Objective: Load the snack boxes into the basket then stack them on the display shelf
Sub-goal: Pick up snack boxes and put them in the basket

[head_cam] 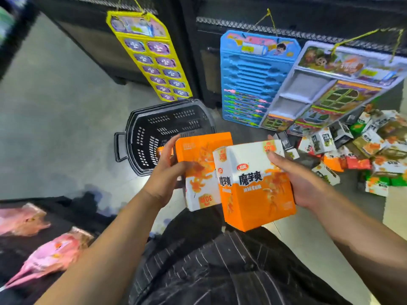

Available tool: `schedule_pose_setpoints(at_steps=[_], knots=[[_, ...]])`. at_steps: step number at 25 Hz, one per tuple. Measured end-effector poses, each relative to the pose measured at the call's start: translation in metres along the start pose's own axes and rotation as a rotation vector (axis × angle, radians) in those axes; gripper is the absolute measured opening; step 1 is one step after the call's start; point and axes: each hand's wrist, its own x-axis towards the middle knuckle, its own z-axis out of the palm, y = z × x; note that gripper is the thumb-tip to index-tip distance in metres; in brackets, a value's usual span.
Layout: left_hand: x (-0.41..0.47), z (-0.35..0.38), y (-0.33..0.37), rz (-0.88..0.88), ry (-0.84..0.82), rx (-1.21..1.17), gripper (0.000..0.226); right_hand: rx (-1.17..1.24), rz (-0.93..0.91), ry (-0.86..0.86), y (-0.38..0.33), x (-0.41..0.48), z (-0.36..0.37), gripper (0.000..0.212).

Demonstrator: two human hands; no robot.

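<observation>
Near the basket (pixel 149 126), left hand (pixel 164 172) gripped an orange box (pixel 202 150), right hand (pixel 295 181) a white-topped box (pixel 253 186) (doubling the load, presumably).

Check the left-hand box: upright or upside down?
Upside down. The left-hand box has its white end down, "30" badge inverted; the right-hand box reads upright, white end up.

My left hand (pixel 164 175) has an orange-over-white snack box (pixel 201 170); my right hand (pixel 301 183) has a white-over-orange box (pixel 253 188) with black characters. The basket (pixel 141 137) is black with slotted walls. One hanging card (pixel 152 56) is yellow, another card (pixel 246 78) blue. My trousers (pixel 209 271) are black with thin white stripes.
</observation>
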Motion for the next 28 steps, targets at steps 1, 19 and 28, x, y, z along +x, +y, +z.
schedule_pose_setpoints(at_steps=[1,19,28], knots=[[-0.007,-0.011,0.0,0.009,0.032,-0.014,0.075,-0.001,-0.006,0.017,-0.003,0.006,0.009,0.075],[0.07,-0.357,-0.006,-0.097,0.209,-0.053,0.068,-0.287,-0.105,0.251,-0.007,0.198,0.259,0.063],[0.172,-0.426,-0.064,-0.236,0.3,-0.112,0.077,-0.628,-0.164,0.409,0.023,0.386,0.276,0.065]])
